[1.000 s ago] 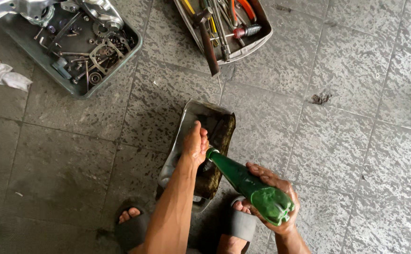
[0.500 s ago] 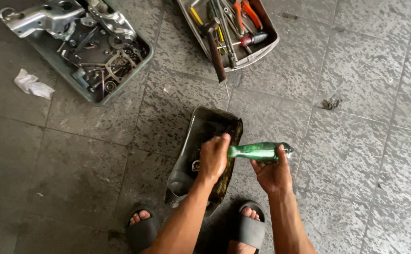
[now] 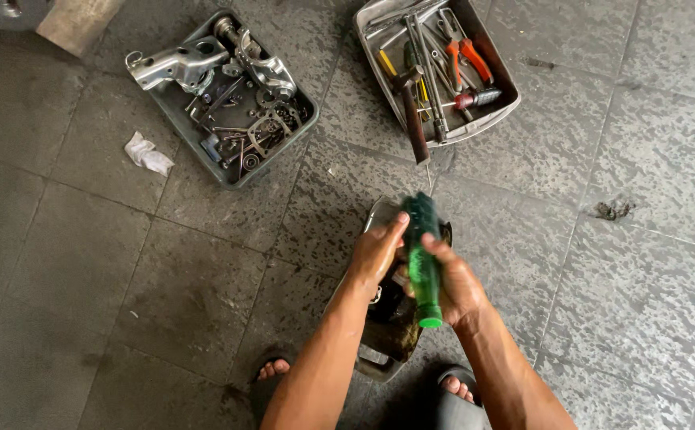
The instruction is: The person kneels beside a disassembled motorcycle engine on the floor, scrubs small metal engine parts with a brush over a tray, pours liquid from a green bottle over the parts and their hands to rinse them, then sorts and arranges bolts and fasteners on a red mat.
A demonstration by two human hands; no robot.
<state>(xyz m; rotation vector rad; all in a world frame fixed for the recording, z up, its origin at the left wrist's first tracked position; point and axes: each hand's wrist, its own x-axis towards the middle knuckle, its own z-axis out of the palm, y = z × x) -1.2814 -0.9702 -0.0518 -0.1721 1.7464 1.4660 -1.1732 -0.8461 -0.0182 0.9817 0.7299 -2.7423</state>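
A green plastic bottle (image 3: pixel 423 263) is gripped around its body by the right hand (image 3: pixel 455 283), its capped end pointing back toward the person and its far end blurred with motion. It is held directly above a dark, grimy metal pan (image 3: pixel 391 338) that rests on the tiled floor (image 3: pixel 642 239). The left hand (image 3: pixel 375 253) is curled over the pan, its fingertips touching the bottle's side; whether anything is clasped under it cannot be told. If the bottle is open at its far end, liquid could be flung past the pan's rim onto the floor, which would be made slippery beside the sandalled feet (image 3: pixel 451 390). The pan could also be tipped if its near rim is pressed. Beyond the pan, a grey tray of metal parts (image 3: pixel 224 95) and a metal tray of tools (image 3: pixel 435 68) are set well apart from it. Bare floor lies to both sides of the pan, with a crumpled white rag (image 3: pixel 147 153) lying well off beside the parts tray.
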